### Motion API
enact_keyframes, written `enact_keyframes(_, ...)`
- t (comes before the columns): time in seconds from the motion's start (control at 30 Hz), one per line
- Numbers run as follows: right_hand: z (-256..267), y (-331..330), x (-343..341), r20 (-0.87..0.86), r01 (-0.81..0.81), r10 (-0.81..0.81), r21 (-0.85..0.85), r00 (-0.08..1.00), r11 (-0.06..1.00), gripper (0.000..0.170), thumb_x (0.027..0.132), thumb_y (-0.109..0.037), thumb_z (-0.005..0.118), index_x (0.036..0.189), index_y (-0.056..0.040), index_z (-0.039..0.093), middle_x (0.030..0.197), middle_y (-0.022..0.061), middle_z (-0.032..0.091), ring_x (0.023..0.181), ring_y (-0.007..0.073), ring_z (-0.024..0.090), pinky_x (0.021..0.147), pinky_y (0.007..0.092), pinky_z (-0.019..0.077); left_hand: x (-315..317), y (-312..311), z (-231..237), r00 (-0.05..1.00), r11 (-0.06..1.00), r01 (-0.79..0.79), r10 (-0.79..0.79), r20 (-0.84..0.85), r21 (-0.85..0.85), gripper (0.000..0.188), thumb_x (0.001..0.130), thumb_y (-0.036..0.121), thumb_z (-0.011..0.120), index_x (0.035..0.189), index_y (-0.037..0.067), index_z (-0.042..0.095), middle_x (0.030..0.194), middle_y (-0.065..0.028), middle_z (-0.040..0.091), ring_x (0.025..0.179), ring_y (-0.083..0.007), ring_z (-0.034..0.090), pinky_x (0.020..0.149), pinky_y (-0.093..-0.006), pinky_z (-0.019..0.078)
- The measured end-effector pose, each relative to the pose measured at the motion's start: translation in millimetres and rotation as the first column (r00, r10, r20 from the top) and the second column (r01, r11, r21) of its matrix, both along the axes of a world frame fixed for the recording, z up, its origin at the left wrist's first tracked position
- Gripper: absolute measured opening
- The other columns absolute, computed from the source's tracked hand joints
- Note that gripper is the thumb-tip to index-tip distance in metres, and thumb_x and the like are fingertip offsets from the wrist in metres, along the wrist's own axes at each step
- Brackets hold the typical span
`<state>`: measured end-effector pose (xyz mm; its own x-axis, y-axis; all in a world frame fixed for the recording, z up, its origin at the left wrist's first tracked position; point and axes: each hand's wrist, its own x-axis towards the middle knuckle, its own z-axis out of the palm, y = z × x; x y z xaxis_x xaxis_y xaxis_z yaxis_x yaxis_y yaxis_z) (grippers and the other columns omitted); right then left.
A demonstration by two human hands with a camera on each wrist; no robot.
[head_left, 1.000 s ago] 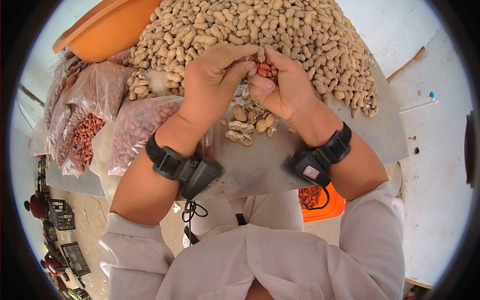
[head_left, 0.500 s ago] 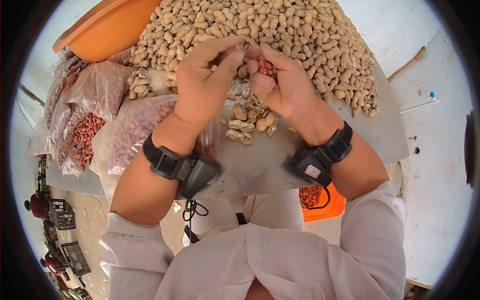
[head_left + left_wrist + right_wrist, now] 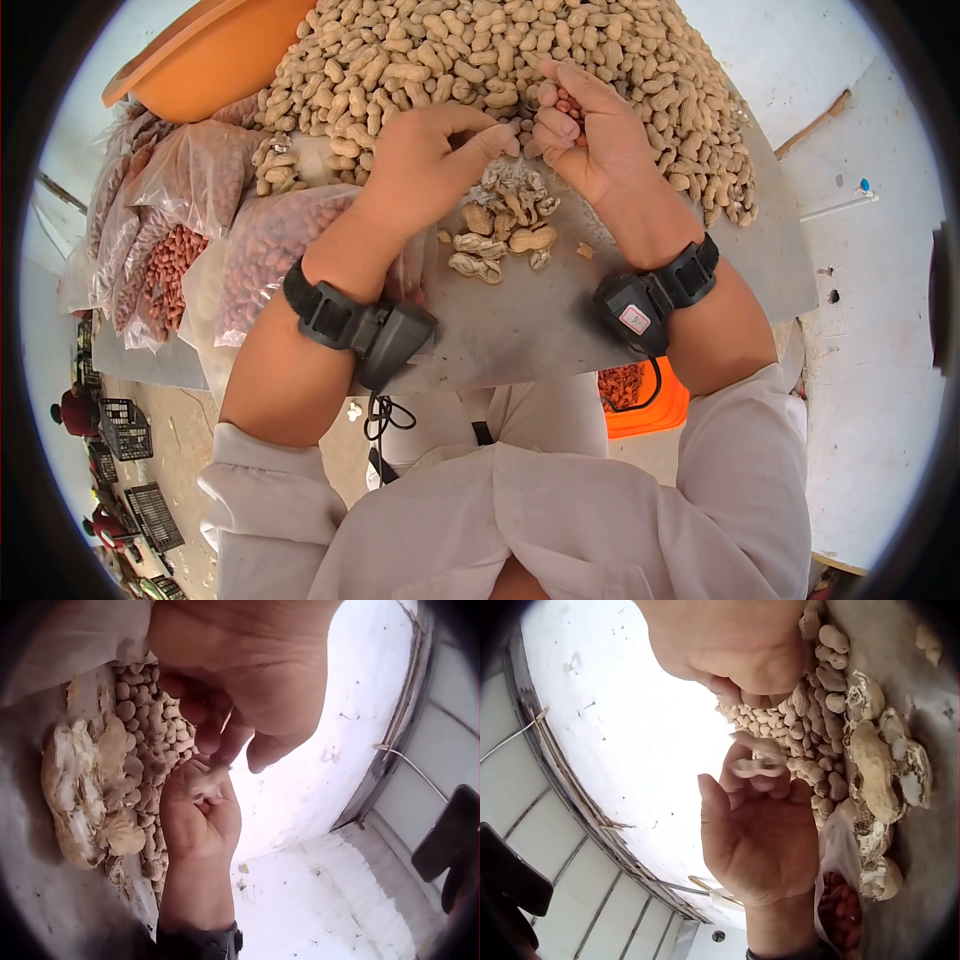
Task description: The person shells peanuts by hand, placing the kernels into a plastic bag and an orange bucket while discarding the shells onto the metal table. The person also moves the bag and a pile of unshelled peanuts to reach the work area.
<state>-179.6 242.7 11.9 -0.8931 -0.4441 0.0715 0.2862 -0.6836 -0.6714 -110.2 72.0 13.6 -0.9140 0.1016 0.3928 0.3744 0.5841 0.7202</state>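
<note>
In the head view my left hand (image 3: 425, 165) is over the near edge of the peanut pile (image 3: 400, 75), palm down, thumb apart from the fingers. The right wrist view shows that hand (image 3: 769, 836) with its palm exposed and blurred pale shell pieces (image 3: 757, 766) at its fingers; whether they touch is unclear. My right hand (image 3: 610, 140), to the right and slightly higher, curls its fingers round red peanut kernels (image 3: 566, 103). Broken shells (image 3: 505, 215) lie on the table (image 3: 520, 330) between my wrists.
Clear bags of red kernels (image 3: 275, 250) lie at the left, below an orange basin (image 3: 205, 65). Under the table's front edge is an orange container (image 3: 660, 405). Black crates (image 3: 125, 430) and people are on the floor at far left.
My hands have parted: the left has moved down toward the shells, the right up and to the right with the kernels. Shell pieces that were at the left fingertips are now loose or blurred.
</note>
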Motion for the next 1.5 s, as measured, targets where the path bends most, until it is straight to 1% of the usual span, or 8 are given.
enact_keyframes(0.03, -0.1, -0.2, 0.3, 0.001, -0.002, 0.002, 0.002, 1.000, 1.000, 0.015, 0.090, -0.010, 0.051, 0.097, 0.0015, 0.057, 0.070, 0.0043, 0.051, 0.050, 0.0101, 0.039, 0.045, 0.0227, 0.0314, -3.2, 0.6, -3.6, 0.990, 0.984, -0.112, 0.100, -0.096, -0.135, 0.027, 0.082, 0.026, 0.064, 0.094, 0.001, 0.067, 0.081, -0.0075, 0.063, 0.073, -0.0164, 0.059, 0.067, -0.0283, 0.0455)
enact_keyframes(0.13, -1.4, -2.6, 1.0, 0.009, -0.004, 0.004, 0.013, 1.000, 1.000, 0.014, 0.090, -0.011, 0.052, 0.095, 0.0011, 0.059, 0.068, 0.0040, 0.050, 0.050, 0.0104, 0.039, 0.045, 0.0233, 0.0312, -13.8, -0.2, -13.3, 0.975, 0.878, -0.209, 0.151, -0.165, -0.431, 0.030, 0.078, 0.029, 0.066, 0.094, 0.004, 0.067, 0.078, -0.0101, 0.062, 0.074, -0.0240, 0.060, 0.065, -0.0341, 0.0469)
enact_keyframes(0.33, -3.9, -6.3, 3.9, -0.010, 0.011, -0.010, 0.057, 1.000, 0.998, 0.015, 0.089, -0.012, 0.054, 0.095, 0.0012, 0.058, 0.067, 0.0039, 0.050, 0.050, 0.0108, 0.039, 0.045, 0.0236, 0.0312, -16.9, 5.5, -16.4, 0.952, 0.753, -0.306, 0.251, -0.175, -0.582, 0.030, 0.075, 0.032, 0.067, 0.093, 0.008, 0.068, 0.081, -0.0124, 0.063, 0.080, -0.0290, 0.060, 0.068, -0.0384, 0.0481)
enact_keyframes(0.43, -3.8, -6.5, 5.1, -0.023, 0.002, 0.000, 0.060, 1.000, 0.998, 0.015, 0.089, -0.012, 0.054, 0.096, 0.0018, 0.057, 0.067, 0.0039, 0.049, 0.050, 0.0107, 0.039, 0.045, 0.0232, 0.0311, -19.4, 3.9, -20.6, 0.940, 0.741, -0.339, 0.245, -0.236, -0.580, 0.030, 0.075, 0.034, 0.067, 0.092, 0.009, 0.068, 0.080, -0.0121, 0.063, 0.079, -0.0291, 0.060, 0.067, -0.0386, 0.0485)
enact_keyframes(0.53, -2.6, -7.6, 7.4, -0.038, -0.020, 0.023, 0.062, 0.999, 0.998, 0.015, 0.088, -0.011, 0.055, 0.096, 0.0020, 0.057, 0.067, 0.0037, 0.049, 0.050, 0.0106, 0.039, 0.044, 0.0228, 0.0308, -19.8, 4.9, -17.1, 0.949, 0.738, -0.315, 0.267, -0.170, -0.597, 0.030, 0.075, 0.034, 0.067, 0.093, 0.010, 0.068, 0.078, -0.0109, 0.064, 0.077, -0.0291, 0.061, 0.066, -0.0385, 0.0490)
enact_keyframes(0.9, -5.0, -7.6, 6.9, -0.050, -0.091, 0.091, 0.007, 0.995, 0.996, 0.014, 0.084, -0.002, 0.057, 0.097, 0.0025, 0.058, 0.067, 0.0050, 0.052, 0.048, 0.0098, 0.040, 0.043, 0.0226, 0.0305, -26.6, 4.5, -23.7, 0.937, 0.699, -0.346, 0.285, -0.201, -0.626, 0.022, 0.079, 0.029, 0.062, 0.092, 0.012, 0.068, 0.083, -0.0085, 0.065, 0.081, -0.0275, 0.061, 0.068, -0.0382, 0.0498)
enact_keyframes(1.23, -6.2, -7.4, 6.1, -0.083, -0.037, 0.041, 0.057, 0.996, 0.998, 0.014, 0.086, -0.002, 0.056, 0.099, 0.0024, 0.057, 0.072, 0.0069, 0.055, 0.048, 0.0093, 0.042, 0.043, 0.0234, 0.0323, -24.8, 4.4, -22.4, 0.942, 0.689, -0.333, 0.266, -0.202, -0.644, 0.019, 0.079, 0.024, 0.061, 0.092, 0.011, 0.068, 0.089, -0.0052, 0.062, 0.087, -0.0252, 0.060, 0.072, -0.0366, 0.0497)
enact_keyframes(1.5, -5.7, -5.8, 3.4, -0.105, -0.038, 0.045, 0.068, 0.993, 0.997, 0.011, 0.086, -0.008, 0.060, 0.093, -0.0008, 0.059, 0.068, 0.0033, 0.052, 0.048, 0.0087, 0.041, 0.044, 0.0234, 0.0313, -26.9, 1.1, -25.9, 0.921, 0.789, -0.387, 0.303, -0.246, -0.478, 0.018, 0.080, 0.022, 0.061, 0.091, 0.009, 0.068, 0.089, -0.0074, 0.059, 0.082, -0.0275, 0.060, 0.071, -0.0365, 0.0485)
